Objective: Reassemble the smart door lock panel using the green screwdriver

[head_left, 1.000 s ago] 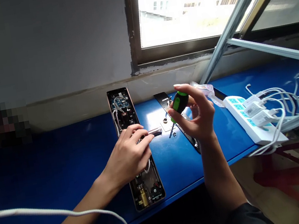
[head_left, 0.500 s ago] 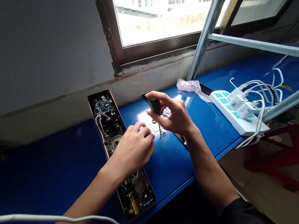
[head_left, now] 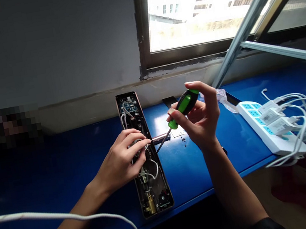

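A screwdriver with a green and black handle (head_left: pixel 184 105) is held in the fingers of my right hand (head_left: pixel 203 121). It tilts down to the left, its tip by the right rim of a long, narrow lock-like housing (head_left: pixel 161 186). Inside this open housing are a circuit board (head_left: pixel 129 106), white wires (head_left: pixel 156 166) and a brass cylinder (head_left: pixel 151 205). My left hand (head_left: pixel 126 154) lies over the housing's middle, fingers curled in a pinch; what they grip is hidden. From beside those fingers a thin dark strip (head_left: pixel 161 138) sticks out to the right.
Several small screws (head_left: pixel 183 140) lie on the blue table (head_left: pixel 184 176), right of the housing. A white power strip (head_left: pixel 257 127) with plugged-in chargers sits further right, near a metal frame (head_left: pixel 228 54). A white cable (head_left: pixel 55 215) crosses the lower left foreground.
The screwdriver has gone from upright over the screws to tilted, its tip at the housing's rim. My left hand has shifted onto the housing's middle. The camera view has turned left.
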{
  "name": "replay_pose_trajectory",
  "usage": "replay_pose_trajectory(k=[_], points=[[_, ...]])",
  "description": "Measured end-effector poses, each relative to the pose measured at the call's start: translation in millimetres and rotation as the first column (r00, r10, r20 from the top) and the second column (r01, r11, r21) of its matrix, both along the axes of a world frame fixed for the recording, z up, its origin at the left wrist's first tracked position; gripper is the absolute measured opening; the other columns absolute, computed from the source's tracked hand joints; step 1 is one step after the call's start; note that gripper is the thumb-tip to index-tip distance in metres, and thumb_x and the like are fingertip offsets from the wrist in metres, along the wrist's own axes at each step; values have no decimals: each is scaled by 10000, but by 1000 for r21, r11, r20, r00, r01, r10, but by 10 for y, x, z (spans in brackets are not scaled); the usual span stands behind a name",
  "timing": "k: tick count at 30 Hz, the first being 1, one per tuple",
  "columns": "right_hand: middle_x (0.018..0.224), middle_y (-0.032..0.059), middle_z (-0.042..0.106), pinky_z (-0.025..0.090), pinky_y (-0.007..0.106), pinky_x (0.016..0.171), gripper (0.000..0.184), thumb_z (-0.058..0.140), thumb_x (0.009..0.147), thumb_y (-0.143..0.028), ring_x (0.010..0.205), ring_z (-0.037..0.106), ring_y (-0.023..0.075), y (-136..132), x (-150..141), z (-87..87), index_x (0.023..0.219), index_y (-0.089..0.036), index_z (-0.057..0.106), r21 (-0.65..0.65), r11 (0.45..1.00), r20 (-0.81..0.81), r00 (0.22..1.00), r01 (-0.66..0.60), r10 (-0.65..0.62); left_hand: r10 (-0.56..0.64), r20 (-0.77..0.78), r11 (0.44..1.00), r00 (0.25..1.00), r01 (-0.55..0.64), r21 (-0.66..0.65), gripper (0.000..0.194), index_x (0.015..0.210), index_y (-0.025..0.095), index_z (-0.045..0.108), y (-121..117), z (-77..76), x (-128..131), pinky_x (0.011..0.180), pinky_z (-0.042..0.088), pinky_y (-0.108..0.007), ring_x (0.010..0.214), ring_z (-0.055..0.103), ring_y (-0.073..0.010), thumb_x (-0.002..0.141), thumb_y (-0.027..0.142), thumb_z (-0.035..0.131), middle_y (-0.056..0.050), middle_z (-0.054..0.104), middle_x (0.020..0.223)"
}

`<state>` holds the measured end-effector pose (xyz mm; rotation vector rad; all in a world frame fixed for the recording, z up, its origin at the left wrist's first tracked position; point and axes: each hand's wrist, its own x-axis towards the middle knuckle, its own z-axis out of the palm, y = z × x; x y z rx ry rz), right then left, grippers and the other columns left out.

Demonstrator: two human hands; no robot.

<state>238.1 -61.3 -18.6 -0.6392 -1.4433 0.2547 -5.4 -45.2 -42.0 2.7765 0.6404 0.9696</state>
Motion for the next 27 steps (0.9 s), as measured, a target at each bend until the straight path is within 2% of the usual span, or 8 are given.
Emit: replay_pose_trajectory(k=[4,7,11,16,22,27], points=[[831,-44,727,670,333,570,575,840,833,-186,648,745,178,4,-202,105,1306,-334,548,-16,997,-67,995,-81,80,33,133,999,991,-32,-11,374,1238,189,700,-29,-112,-274,998,572,-473,1176,598,-271,913,21,622,-101,689,1150],[827,-52,733,681,348,583,571,834,840,-186,647,753,180,54,-338,103,1302,-349,540,-70,992,-76,992,-105,100,36,178,999,983,-30,-35,395,1238,187,692,-69,-187,-367,1010,561,-474,1178,594,-271,887,14,643,-99,681,1149],[809,-52,744,674,345,566,531,813,861,-215,654,768,192,125,-474,-11,1293,-360,540,-124,990,-141,989,-65,48,29,158,998,987,-21,-53,382,1242,158,682,-134,-271,-373,1005,564,-477,1186,596,-282,877,46,695,-116,693,1162],[807,-43,751,677,354,579,515,802,862,-194,680,784,207,145,-479,-132,1278,-342,537,-111,994,-188,982,-11,-11,43,164,999,985,-48,25,306,1204,130,684,-164,-355,-334,942,589,-467,1145,613,-283,906,88,739,-129,720,1123],[817,-36,741,681,368,603,516,784,870,-179,672,779,205,142,-414,-157,1291,-342,534,-79,996,-173,984,28,-42,55,176,996,983,-67,61,237,1182,155,696,-134,-384,-320,891,604,-433,1084,630,-257,959,75,686,-105,735,1050],[816,-34,750,678,364,597,516,780,875,-187,664,776,204,110,-411,-159,1300,-337,530,-69,997,-187,982,20,-33,50,165,997,985,-60,56,174,1113,138,702,-139,-394,-316,867,599,-423,1064,633,-259,947,90,715,-102,732,1009]])
